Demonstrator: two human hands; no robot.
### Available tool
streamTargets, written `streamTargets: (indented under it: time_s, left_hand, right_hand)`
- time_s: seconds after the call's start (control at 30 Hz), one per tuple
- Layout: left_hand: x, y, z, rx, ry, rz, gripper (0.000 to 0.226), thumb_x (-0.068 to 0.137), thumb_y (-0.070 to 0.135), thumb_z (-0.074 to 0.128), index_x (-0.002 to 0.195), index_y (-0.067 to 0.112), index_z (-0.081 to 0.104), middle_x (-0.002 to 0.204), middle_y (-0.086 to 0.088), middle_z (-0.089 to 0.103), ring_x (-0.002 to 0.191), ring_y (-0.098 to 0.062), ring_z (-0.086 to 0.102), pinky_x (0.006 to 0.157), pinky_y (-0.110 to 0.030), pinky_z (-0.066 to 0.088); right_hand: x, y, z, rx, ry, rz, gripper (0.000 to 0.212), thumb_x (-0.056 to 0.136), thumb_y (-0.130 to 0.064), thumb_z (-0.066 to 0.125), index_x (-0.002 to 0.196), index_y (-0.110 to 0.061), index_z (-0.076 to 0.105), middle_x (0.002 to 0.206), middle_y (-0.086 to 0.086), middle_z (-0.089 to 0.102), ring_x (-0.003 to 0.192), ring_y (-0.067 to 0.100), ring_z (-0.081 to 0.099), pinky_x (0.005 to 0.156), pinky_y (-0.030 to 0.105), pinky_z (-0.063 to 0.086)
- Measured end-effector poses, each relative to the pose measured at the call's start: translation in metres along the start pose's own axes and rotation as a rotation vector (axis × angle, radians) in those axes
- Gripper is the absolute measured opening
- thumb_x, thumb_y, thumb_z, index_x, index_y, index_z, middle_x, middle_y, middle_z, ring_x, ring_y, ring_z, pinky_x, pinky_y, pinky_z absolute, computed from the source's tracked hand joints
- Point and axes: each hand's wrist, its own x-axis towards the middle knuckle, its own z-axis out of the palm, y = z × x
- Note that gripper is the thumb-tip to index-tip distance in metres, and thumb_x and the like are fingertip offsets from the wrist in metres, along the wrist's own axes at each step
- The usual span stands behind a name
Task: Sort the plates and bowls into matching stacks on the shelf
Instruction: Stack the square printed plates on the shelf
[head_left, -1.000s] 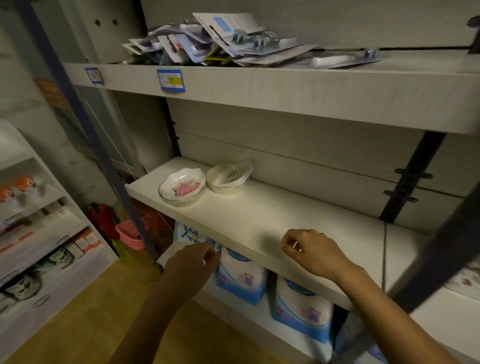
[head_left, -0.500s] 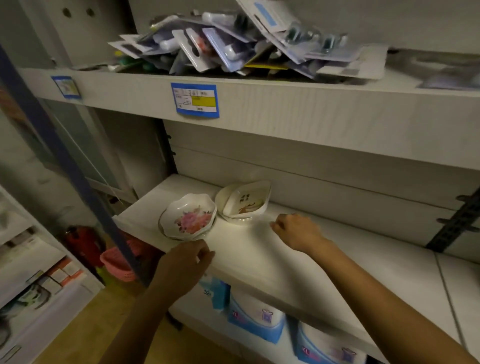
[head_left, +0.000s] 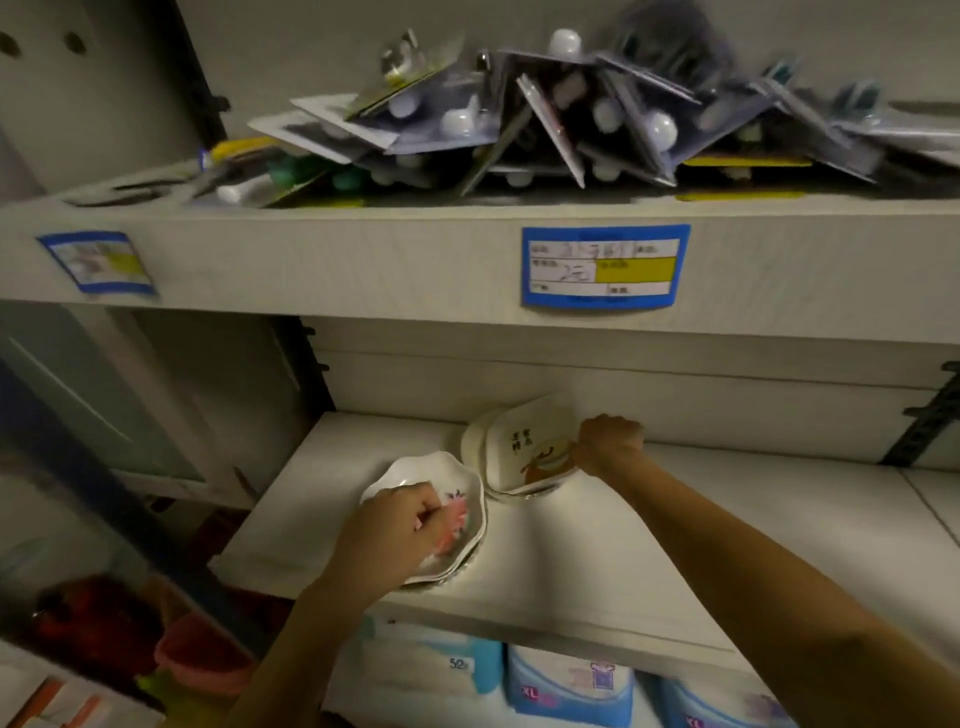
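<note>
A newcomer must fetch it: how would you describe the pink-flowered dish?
Find the middle shelf under the blue price label. At its left end stand two dish piles; the flowered dish tops the nearer one, held by the left hand. Its rim is scalloped, while the neighbouring dish is squarish with dark lettering.

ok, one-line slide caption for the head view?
On the pale shelf, left hand grips the white scalloped flower-print dish; right hand holds the tilted white rectangular dish.

Blister packs (head_left: 519, 130) lie above, blue packages (head_left: 569, 686) below
</note>
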Motion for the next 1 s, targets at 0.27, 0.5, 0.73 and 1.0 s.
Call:
streamTargets:
  time_s: [0.27, 0.5, 0.73, 1.0]
  left_hand:
    - [0.016, -0.03, -0.009, 0.044, -0.052, 0.077, 0.013, 0.091, 0.035, 0.05, 0.078, 0.032, 0.051, 0.069, 0.014, 0.057, 0.066, -0.005, 0.055, 0.055, -0.013, 0.035]
    - [0.035, -0.028, -0.007, 0.033, -0.119, 0.114, 0.019, 0.092, 0.032, 0.047, 0.073, 0.03, 0.051, 0.078, 0.006, 0.063, 0.07, -0.01, 0.058, 0.058, -0.019, 0.039]
    - [0.087, -0.01, 0.029, -0.173, -0.173, 0.008, 0.019, 0.09, 0.012, 0.045, 0.092, 0.011, 0.063, 0.101, -0.01, 0.07, 0.097, -0.028, 0.063, 0.085, -0.033, 0.047]
    - [0.138, 0.028, 0.058, 0.17, -0.19, -0.013, 0.032, 0.093, 0.007, 0.036, 0.118, -0.002, 0.054, 0.129, -0.021, 0.056, 0.121, -0.032, 0.053, 0.097, -0.032, 0.041]
  right_hand:
    - [0.007, -0.013, -0.012, -0.184, -0.021, 0.059, 0.022, 0.09, -0.033, 0.053, 0.102, -0.019, 0.065, 0.091, -0.005, 0.061, 0.088, 0.013, 0.059, 0.074, 0.022, 0.038]
    - [-0.005, -0.009, -0.03, 0.017, 0.084, 0.075, 0.03, 0.092, -0.025, 0.043, 0.066, -0.013, 0.05, 0.067, -0.004, 0.048, 0.067, 0.013, 0.052, 0.069, 0.023, 0.039]
    - [-0.041, 0.051, -0.034, 0.297, 0.147, 0.228, 0.034, 0.09, -0.031, 0.044, 0.061, -0.015, 0.047, 0.064, 0.001, 0.052, 0.061, 0.017, 0.051, 0.061, 0.027, 0.044]
    - [-0.106, 0.11, -0.017, 0.382, 0.189, 0.448, 0.038, 0.092, -0.038, 0.043, 0.065, -0.017, 0.06, 0.078, 0.008, 0.066, 0.074, 0.026, 0.062, 0.071, 0.036, 0.054]
